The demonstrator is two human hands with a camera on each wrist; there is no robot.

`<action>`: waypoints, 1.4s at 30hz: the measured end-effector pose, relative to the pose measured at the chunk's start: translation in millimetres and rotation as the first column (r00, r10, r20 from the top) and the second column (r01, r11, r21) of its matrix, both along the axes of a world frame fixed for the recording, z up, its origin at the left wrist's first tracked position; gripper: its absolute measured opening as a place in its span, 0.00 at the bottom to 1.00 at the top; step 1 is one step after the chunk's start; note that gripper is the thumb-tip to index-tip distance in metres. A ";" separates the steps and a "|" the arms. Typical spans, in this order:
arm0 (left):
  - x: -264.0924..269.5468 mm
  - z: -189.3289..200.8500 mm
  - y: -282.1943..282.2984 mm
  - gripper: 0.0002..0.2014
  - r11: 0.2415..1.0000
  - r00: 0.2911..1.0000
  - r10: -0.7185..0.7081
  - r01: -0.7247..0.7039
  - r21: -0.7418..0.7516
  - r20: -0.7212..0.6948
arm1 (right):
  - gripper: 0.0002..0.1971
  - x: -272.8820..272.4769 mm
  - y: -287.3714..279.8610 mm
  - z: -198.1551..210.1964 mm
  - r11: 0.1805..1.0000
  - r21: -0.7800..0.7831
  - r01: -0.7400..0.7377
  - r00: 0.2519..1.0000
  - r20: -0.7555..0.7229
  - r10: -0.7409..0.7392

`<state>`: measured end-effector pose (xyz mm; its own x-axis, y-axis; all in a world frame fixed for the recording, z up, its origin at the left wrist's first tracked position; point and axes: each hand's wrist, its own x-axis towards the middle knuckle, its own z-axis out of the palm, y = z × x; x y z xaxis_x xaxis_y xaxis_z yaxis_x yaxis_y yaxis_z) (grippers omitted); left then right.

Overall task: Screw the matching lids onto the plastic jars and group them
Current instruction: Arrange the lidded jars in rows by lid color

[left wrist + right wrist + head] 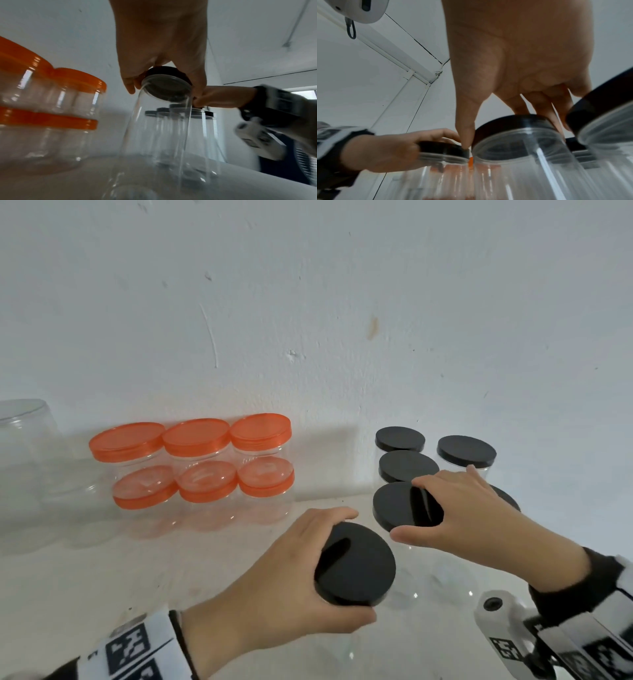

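Observation:
My left hand (361, 565) grips the black lid (366, 580) of a tall clear jar (154, 135) at the table's front centre, fingers and thumb curled round its rim. Just behind and to the right, my right hand (406, 508) grips the black lid (390, 508) of a second clear jar (530, 169), thumb on the near edge, fingers over the far edge. Both lids sit on their jars' mouths. In the right wrist view the two lids nearly touch. Three more black-lidded jars (466, 451) stand behind, and another black lid (508, 498) is partly hidden by my right hand.
Several orange-lidded jars (202, 463) stand stacked in two tiers against the white wall (308, 302) at left centre. Lidless clear jars (27, 440) stand at the far left. Bare table (154, 570) lies in front of the orange group.

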<state>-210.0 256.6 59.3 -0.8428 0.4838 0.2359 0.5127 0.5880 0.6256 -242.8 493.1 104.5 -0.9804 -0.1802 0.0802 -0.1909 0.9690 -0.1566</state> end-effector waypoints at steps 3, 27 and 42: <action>-25.5 6.1 -16.3 0.41 0.992 0.991 0.121 -0.122 -0.029 -0.058 | 0.42 1.6 -5.8 -1.7 0.998 -0.058 0.003 0.999 -0.031 -0.005; -207.7 57.9 29.8 0.30 0.800 0.970 0.239 -0.215 -0.560 -0.031 | 0.36 -11.4 -50.1 -34.5 0.917 -0.397 -0.016 1.000 0.003 0.019; -218.2 83.1 46.3 0.32 0.581 0.945 0.323 -0.230 -0.781 -0.038 | 0.44 -9.8 -45.9 -39.1 0.887 -0.461 -0.020 0.997 0.055 0.052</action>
<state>-428.1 302.8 142.3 -0.9625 0.1847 -0.1986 0.2053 0.9747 -0.0882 -252.6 447.2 65.4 -0.9797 -0.1737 0.1000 -0.1988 0.7780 -0.5960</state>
